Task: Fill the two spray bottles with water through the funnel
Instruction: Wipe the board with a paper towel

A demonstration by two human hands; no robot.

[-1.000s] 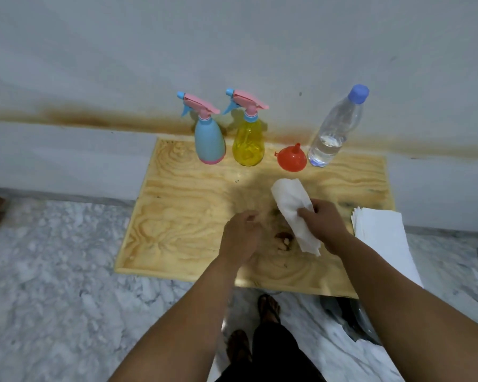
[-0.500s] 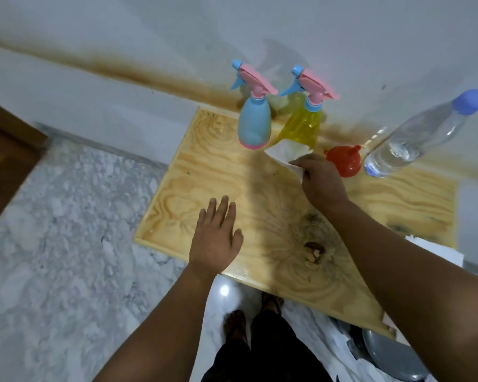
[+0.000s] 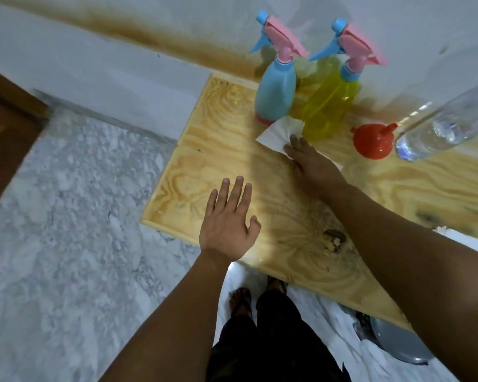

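Observation:
A blue spray bottle and a yellow spray bottle stand at the back of the wooden board, both with pink trigger heads on. An orange funnel lies mouth-down to their right, beside a clear water bottle holding a little water. My right hand presses a white paper towel flat on the board just in front of the two spray bottles. My left hand rests palm-down, fingers spread, near the board's front left part, holding nothing.
The board sits against a stained white wall, above a marble floor. A stack of white paper peeks out at the board's right edge. A grey round object lies under the front right corner. A dark knot marks the board.
My right hand carried the towel from the board's middle up to the base of the spray bottles and laid it flat. My left hand opened and moved left. The view swung left and closer.

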